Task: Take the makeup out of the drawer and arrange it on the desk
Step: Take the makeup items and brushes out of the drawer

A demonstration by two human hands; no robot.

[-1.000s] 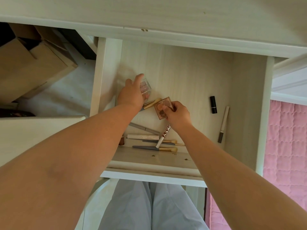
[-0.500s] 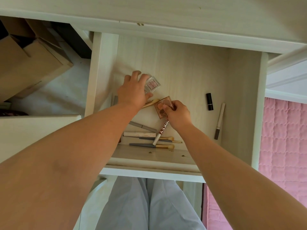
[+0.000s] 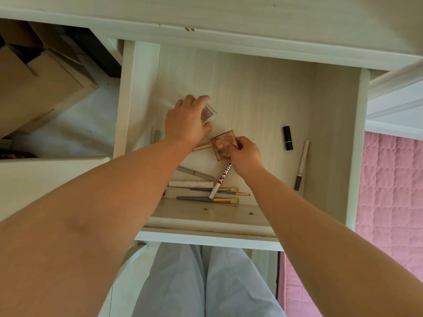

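While both hands work inside the open drawer point(image 3: 251, 88), the left hand point(image 3: 185, 121) curls its fingers round a small clear compact point(image 3: 208, 113) toward the drawer's left side, and the right hand point(image 3: 246, 154) pinches a brown square compact point(image 3: 223, 145) near the middle; both compacts sit low, close to the drawer floor, and I cannot tell whether either is lifted clear. Beneath the right hand lies a lettered tube point(image 3: 220, 179); brushes point(image 3: 208, 199) and pencils crowd the front edge; a black lipstick point(image 3: 287, 137) and a slim white pencil point(image 3: 301, 164) lie apart near the right wall. A two-handed lift risks a slip, since the clear compact looks smooth and is gripped by its edges; the right wrist could also drag the tube and scatter the brushes. Pale wood grain lines the drawer and the desk edge point(image 3: 229, 17) above it; cardboard boxes point(image 3: 39, 72) stand at left, a pink quilt point(image 3: 389, 202) at right.
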